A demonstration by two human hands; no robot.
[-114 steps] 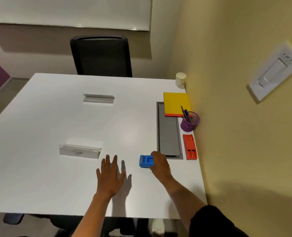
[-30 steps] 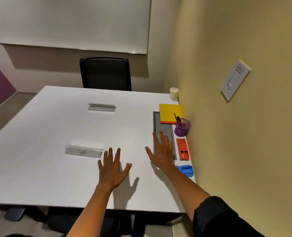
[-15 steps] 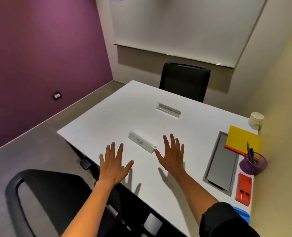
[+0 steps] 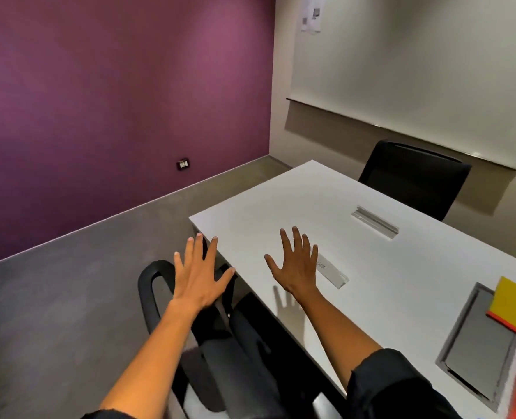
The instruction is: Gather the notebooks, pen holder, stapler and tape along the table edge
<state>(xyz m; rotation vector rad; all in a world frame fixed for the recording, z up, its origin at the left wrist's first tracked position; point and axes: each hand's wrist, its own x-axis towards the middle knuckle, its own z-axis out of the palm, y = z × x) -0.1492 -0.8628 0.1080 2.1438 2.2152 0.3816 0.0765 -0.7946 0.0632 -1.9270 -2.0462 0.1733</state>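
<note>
Both hands are spread open and empty, and the notebooks (image 4: 515, 303) lie far right, nearer the right hand (image 4: 296, 264) than the left hand (image 4: 199, 273).

White desk (image 4: 371, 267), rectangular, corner pointing toward 9 o'clock. On it: two clear plastic strips, one (image 4: 374, 222) near the far chair, one w/ writing (image 4: 331, 271) mid-desk. At 3 o'clock a grey inset panel (image 4: 480, 343) set flush in the top; yellow notebook (image 4: 514, 300) over a red one, overlapping the panel's far corner. Purple & orange items cut off at the frame edge, approx 4 o'clock.
</note>
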